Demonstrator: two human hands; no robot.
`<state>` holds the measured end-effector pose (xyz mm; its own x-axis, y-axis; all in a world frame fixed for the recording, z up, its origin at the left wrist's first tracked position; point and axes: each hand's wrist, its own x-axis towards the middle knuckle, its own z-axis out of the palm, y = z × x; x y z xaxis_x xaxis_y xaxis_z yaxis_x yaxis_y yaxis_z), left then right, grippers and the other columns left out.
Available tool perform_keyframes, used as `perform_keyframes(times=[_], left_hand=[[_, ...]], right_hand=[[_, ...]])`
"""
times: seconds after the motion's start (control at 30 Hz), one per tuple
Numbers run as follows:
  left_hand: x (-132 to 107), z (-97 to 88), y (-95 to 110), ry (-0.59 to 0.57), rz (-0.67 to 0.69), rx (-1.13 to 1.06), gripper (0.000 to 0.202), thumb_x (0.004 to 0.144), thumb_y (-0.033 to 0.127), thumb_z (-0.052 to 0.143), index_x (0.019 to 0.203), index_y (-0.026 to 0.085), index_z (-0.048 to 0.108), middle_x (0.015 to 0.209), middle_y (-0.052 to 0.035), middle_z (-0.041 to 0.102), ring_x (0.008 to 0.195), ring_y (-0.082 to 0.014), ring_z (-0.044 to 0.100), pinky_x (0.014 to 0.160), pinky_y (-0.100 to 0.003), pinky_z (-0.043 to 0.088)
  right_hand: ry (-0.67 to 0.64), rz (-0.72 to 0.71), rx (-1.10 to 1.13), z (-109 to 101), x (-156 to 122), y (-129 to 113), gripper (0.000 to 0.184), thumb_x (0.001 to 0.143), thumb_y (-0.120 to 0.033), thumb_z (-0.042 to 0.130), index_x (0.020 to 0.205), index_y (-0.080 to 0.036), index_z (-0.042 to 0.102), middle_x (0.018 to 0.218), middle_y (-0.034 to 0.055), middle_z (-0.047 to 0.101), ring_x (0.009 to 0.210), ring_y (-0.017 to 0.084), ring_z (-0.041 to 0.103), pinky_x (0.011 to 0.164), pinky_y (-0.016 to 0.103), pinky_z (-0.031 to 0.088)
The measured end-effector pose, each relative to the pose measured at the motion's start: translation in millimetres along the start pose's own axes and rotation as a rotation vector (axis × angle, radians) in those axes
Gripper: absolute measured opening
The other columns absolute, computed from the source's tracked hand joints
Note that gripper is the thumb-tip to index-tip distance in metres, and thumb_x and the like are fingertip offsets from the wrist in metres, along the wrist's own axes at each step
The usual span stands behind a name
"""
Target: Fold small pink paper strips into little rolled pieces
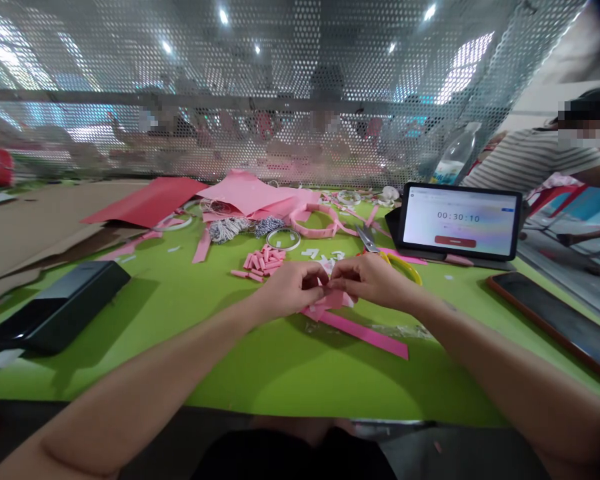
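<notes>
My left hand (296,288) and my right hand (369,280) meet over the middle of the green table. Both pinch a small piece of pink paper (334,300) between thumb and fingers; the fingertips partly hide its shape. Under it, a darker pink paper strip (367,335) slants toward the lower right. Just beyond my left hand is a pile of small rolled pink paper tubes (264,261). Scissors with yellow handles (404,267) lie behind my right hand, blades pointing away. Small white scraps (310,253) are scattered beyond my fingers.
Behind lie a pink paper ring (314,232), a tape roll (283,239), twine bundles (229,230), pink sheets (250,193) and a red sheet (147,201). A tablet (460,230) and phone (555,320) sit right; a dark box (65,307) and cardboard (55,213), left. A person sits far right.
</notes>
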<state>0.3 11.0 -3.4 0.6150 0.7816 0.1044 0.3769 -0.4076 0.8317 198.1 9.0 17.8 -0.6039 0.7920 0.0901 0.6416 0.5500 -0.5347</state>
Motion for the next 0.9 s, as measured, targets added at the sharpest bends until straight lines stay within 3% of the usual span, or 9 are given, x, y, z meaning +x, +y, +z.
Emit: perform_keyframes(times=[0.13, 0.27, 0.33, 0.43, 0.53, 0.9], left_hand=[[0, -0.2, 1, -0.021, -0.005, -0.173, 0.018, 0.08, 0.032, 0.056, 0.08, 0.013, 0.058, 0.058, 0.0016, 0.052, 0.048, -0.0078, 0.046, 0.047, -0.02, 0.034], [-1, 0.6, 0, 0.046, -0.016, -0.177, 0.013, 0.08, 0.026, 0.054, 0.077, 0.014, 0.055, 0.06, 0.0015, 0.052, 0.049, -0.0073, 0.045, 0.047, -0.019, 0.035], [-1, 1.5, 1, 0.041, -0.026, -0.158, 0.011, 0.081, 0.024, 0.052, 0.078, 0.014, 0.055, 0.063, 0.0005, 0.054, 0.051, -0.0079, 0.047, 0.048, -0.02, 0.036], [-3, 2.6, 5, 0.052, 0.023, -0.102, 0.01, 0.08, 0.018, 0.048, 0.081, 0.014, 0.057, 0.068, -0.0009, 0.056, 0.056, -0.0087, 0.048, 0.051, -0.02, 0.037], [-5, 2.7, 9, 0.052, 0.053, -0.086, 0.012, 0.078, 0.013, 0.044, 0.081, 0.014, 0.056, 0.066, 0.0002, 0.055, 0.055, -0.008, 0.046, 0.049, -0.019, 0.035], [-5, 2.7, 4, -0.024, 0.0, -0.34, 0.007, 0.081, 0.02, 0.049, 0.076, 0.015, 0.05, 0.06, 0.0033, 0.05, 0.051, -0.0068, 0.047, 0.048, -0.019, 0.037]], right_hand=[[0.031, 0.012, 0.123, 1, 1, 1, 0.027, 0.089, -0.039, 0.044, 0.079, -0.016, 0.055, 0.053, -0.0015, 0.058, 0.047, 0.008, 0.048, 0.049, 0.019, 0.031], [0.347, 0.023, -0.107, 2, -2, 0, 0.021, 0.088, -0.036, 0.044, 0.083, -0.017, 0.052, 0.054, -0.0024, 0.055, 0.045, 0.008, 0.041, 0.048, 0.021, 0.026], [0.401, -0.06, -0.244, 3, -5, -1, 0.023, 0.087, -0.034, 0.044, 0.072, -0.018, 0.052, 0.054, -0.0021, 0.052, 0.046, 0.008, 0.038, 0.049, 0.022, 0.024], [0.279, -0.15, -0.376, 8, -7, -3, 0.029, 0.086, -0.031, 0.042, 0.062, -0.017, 0.05, 0.049, -0.0027, 0.047, 0.044, 0.007, 0.032, 0.049, 0.023, 0.02], [0.188, -0.146, -0.373, 11, -5, -5, 0.025, 0.085, -0.027, 0.041, 0.064, -0.017, 0.05, 0.051, -0.0031, 0.045, 0.044, 0.007, 0.029, 0.049, 0.024, 0.018], [0.038, -0.203, 0.119, 7, -5, -9, 0.026, 0.092, -0.026, 0.034, 0.07, -0.017, 0.045, 0.059, -0.0021, 0.049, 0.054, 0.009, 0.041, 0.056, 0.021, 0.031]])
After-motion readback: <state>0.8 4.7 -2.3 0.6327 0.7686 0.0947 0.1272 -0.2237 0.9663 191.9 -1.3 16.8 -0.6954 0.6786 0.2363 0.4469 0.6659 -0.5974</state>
